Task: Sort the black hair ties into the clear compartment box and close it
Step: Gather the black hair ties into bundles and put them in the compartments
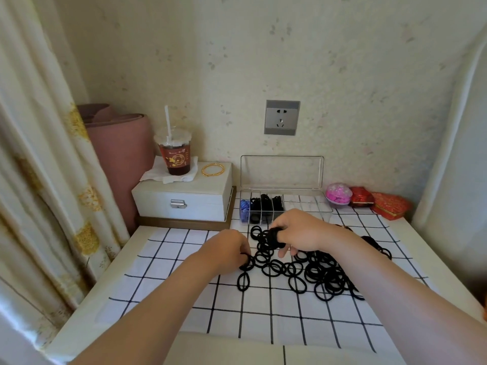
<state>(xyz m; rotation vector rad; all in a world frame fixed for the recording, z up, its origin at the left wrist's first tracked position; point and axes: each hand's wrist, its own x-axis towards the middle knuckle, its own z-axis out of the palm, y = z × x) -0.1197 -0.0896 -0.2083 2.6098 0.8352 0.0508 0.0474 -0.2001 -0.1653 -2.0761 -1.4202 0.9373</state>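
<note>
1. Here, the left hand's (pixel 227 249) fingers are curled in, and their tips pinch a single black hair tie (pixel 246 262) at the left edge of the heap, in front of the clear compartment box (pixel 308 204).
2. The right hand (pixel 299 231) is bent over just in front of the box. A stack of ties (pixel 274 237) is looped round one of its fingers, and the other fingers point down towards the heap; which finger wears the stack is hard to tell.
3. The loose black hair ties (pixel 317 276) lie in a spread heap in front of the box, under and to the right of the right hand.
4. The box stands open with its lid (pixel 282 171) raised upright against the wall. Its leftmost compartment holds blue ties (pixel 245 209), the next ones hold black ties (pixel 266 206), and the compartments on the right look bare.
5. A black-and-white checked cloth (pixel 184 299) lies under the box's front and stretches forward beneath the heap and both forearms.
6. Left of the box sits a white jewellery case (pixel 181 202) with gold bangles (pixel 213 169) and an iced drink cup (pixel 175 156) with a straw on top.
7. Right of the box lie a pink round case (pixel 338 194) and two red boxes (pixel 362 197).
8. Above the box, a grey wall socket (pixel 282 117) is set in the wall.
</note>
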